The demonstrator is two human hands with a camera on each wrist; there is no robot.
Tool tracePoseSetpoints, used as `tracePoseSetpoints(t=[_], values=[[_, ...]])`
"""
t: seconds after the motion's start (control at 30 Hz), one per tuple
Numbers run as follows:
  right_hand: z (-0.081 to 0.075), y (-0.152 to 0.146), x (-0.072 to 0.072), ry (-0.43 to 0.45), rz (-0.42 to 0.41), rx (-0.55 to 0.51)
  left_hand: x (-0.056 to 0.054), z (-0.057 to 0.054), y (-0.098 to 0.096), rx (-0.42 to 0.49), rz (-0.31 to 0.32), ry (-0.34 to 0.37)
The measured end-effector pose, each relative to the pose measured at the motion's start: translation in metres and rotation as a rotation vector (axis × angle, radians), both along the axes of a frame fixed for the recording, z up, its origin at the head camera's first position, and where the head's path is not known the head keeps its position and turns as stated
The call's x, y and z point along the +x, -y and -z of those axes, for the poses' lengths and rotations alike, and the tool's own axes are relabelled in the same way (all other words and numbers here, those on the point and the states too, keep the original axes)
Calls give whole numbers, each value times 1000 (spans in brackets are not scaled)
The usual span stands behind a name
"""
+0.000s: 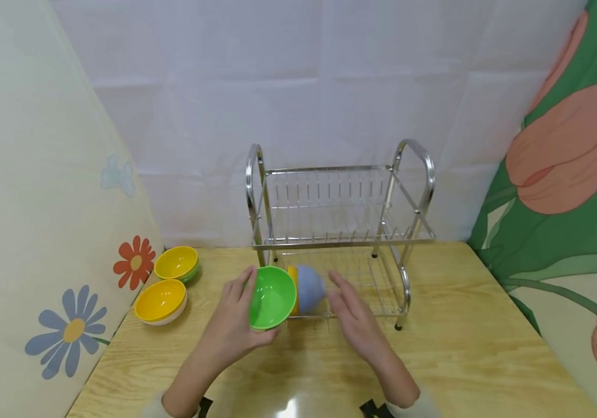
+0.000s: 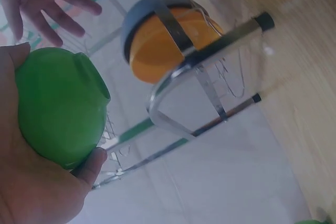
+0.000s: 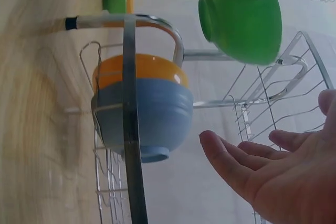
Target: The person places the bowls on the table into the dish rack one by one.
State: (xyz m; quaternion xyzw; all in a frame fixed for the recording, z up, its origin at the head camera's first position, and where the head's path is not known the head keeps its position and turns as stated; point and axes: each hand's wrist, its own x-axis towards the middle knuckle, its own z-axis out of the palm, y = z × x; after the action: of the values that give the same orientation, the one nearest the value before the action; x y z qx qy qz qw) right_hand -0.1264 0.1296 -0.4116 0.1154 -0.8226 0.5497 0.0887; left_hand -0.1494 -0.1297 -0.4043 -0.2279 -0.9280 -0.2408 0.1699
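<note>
My left hand [image 1: 231, 326] grips a green bowl [image 1: 271, 297] by its rim and side, in front of the rack's left part, its inside facing the head camera. Behind and right of it, a grey-blue bowl [image 1: 310, 289] and a yellow-orange bowl [image 2: 155, 51] stand on their sides, one against the other, on the lower tier of the metal dish rack [image 1: 342, 244]. Right of the grey-blue bowl, my right hand [image 1: 357, 325] is held with fingers extended and nothing in it. In the right wrist view its fingertips [image 3: 209, 139] are apart from both bowls.
On the table [image 1: 460, 348] at left stand two stacks: a yellow bowl [image 1: 176, 262] over a green one, and another yellow bowl [image 1: 160, 301] over a pale one. A white cloth wall [image 1: 298, 104] rises behind the rack, with flowered panels at both sides.
</note>
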Motion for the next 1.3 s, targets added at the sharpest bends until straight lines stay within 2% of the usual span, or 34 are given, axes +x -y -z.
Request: tracePoseSetpoints(t=[0.17,0.53,0.7,0.87,1.13,1.3], values=[[5,6,7,3,-10,-50,3,2,-9,3,59,-14],[12,15,11,23,-44,-179,4,2,-29,47,115,14],[12,17,10,-22,-60,-180,3,4,-37,44,138,-22],[14,17,8,-74,-61,-160,5,4,-44,34,156,-15],[14,16,7,-60,-61,-203,4,3,-53,41,176,-17],[14,16,7,-51,-41,-220,4,4,-59,27,186,-42]])
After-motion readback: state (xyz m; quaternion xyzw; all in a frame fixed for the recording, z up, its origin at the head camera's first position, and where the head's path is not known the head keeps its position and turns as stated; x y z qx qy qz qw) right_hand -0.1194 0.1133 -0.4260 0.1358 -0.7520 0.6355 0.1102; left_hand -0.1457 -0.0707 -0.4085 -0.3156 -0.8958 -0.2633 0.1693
